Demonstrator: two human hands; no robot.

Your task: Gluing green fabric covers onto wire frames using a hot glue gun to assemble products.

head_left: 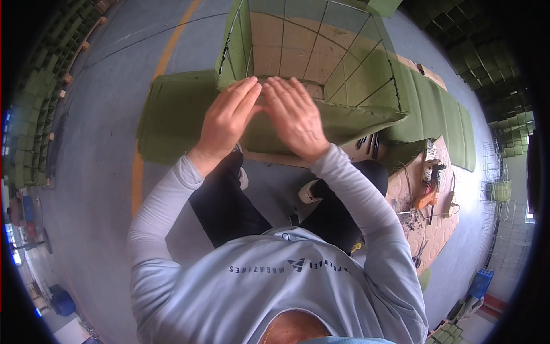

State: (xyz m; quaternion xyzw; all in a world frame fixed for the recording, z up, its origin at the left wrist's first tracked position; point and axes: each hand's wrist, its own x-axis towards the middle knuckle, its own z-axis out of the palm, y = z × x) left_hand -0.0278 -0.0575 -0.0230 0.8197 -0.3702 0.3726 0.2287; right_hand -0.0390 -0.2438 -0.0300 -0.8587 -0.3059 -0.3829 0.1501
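**Green on Grey**

The wire-framed box is showing olive green; a yellow line is striping the blue-grey floor. Inside the edges of the tan cardboard, a tool is showing orange. Dark lettering is crossing the pale shirt.

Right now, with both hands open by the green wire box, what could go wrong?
1. The left hand and right hand look bare and appear close to the green wire box; its bare wires might scratch or snag the fingers.
2. The orange tool lies loose on the cardboard to the right, so a shifting right knee could perhaps knock it.
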